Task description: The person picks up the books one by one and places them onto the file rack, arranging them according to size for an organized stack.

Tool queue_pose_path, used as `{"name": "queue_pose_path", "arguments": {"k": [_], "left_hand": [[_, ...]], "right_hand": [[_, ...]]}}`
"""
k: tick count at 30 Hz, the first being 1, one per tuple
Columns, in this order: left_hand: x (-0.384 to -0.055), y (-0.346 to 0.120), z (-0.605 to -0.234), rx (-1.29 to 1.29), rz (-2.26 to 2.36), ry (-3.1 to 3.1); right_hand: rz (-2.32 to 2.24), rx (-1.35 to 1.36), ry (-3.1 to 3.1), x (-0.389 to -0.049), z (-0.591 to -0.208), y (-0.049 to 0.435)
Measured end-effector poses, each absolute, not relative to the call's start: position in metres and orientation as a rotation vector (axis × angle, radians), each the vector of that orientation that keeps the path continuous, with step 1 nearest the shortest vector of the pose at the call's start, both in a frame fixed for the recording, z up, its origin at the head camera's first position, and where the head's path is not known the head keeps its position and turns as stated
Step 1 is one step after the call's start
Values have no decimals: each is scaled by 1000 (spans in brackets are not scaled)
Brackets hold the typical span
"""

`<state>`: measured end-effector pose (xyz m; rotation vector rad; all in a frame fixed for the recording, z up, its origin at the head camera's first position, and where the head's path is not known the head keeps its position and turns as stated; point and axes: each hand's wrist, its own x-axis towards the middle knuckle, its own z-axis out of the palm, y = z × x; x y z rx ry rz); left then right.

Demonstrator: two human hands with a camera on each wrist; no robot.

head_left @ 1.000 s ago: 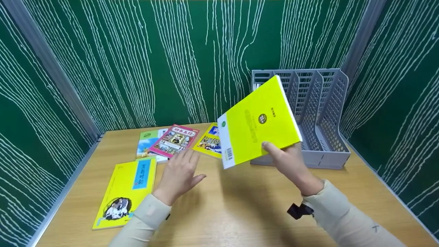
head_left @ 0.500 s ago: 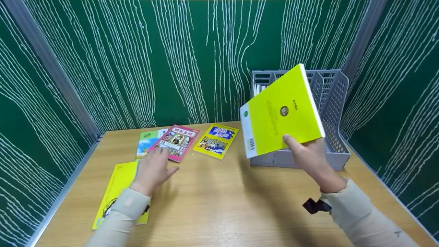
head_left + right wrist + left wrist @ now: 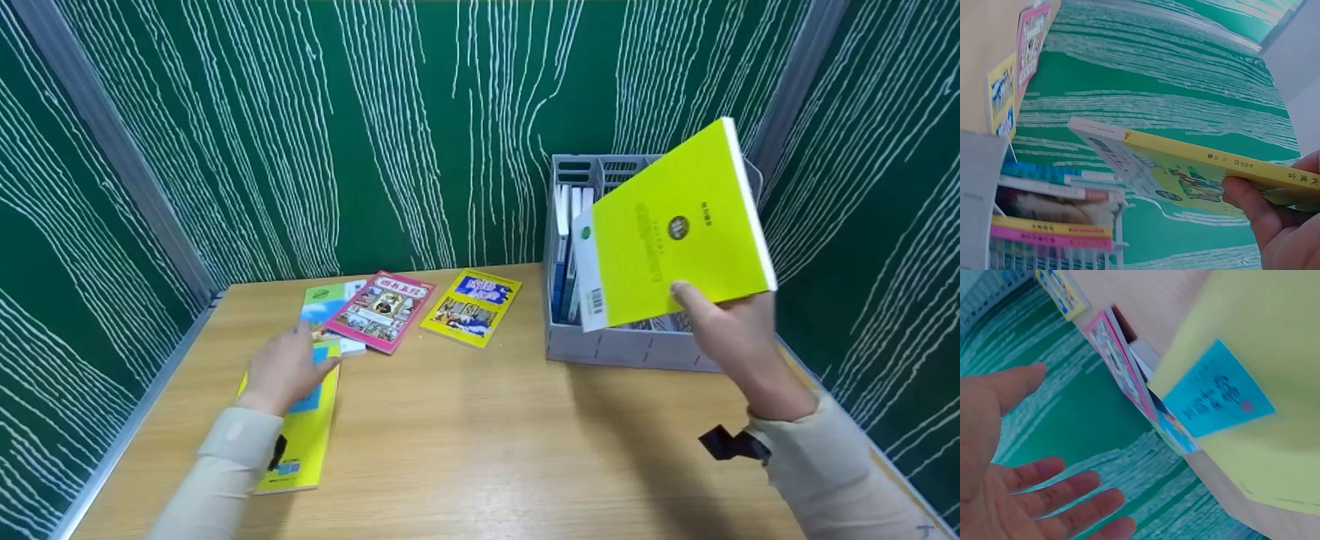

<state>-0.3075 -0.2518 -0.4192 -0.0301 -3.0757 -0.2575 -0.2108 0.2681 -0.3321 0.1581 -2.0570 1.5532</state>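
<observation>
My right hand (image 3: 731, 341) grips a yellow book (image 3: 660, 255) by its lower edge, thumb on the cover facing the head camera. The book is tilted in the air in front of the grey file rack (image 3: 585, 346); its spine and picture cover show in the right wrist view. My left hand (image 3: 281, 371), fingers spread and holding nothing, is over a yellow book with a blue label (image 3: 304, 450) on the table at the left. Part of that book is hidden under the hand and sleeve; the left wrist view shows its blue label (image 3: 1219, 394) plainly.
Behind the left hand a pink-bordered book (image 3: 382, 311) overlaps a green and blue book (image 3: 319, 307). A smaller yellow book (image 3: 472, 307) lies to their right. Several books, including a pink one (image 3: 1050, 236), stand in the rack. Green walls close off the back and sides.
The right hand has carried its yellow book rightward and up across the rack front. My left hand has moved left, from beside the pink-bordered book to over the blue-labelled book.
</observation>
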Motion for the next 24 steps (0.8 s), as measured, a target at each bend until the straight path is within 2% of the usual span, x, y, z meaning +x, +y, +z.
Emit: {"name": "queue_pose_path", "arguments": {"k": [15, 24], "left_hand": [[-307, -303, -433, 246, -367, -3219], [-308, -328, -436, 371, -454, -3290]], "right_hand": [[1557, 70, -1947, -206, -325, 306], [1401, -12, -1989, -214, -324, 321]]}}
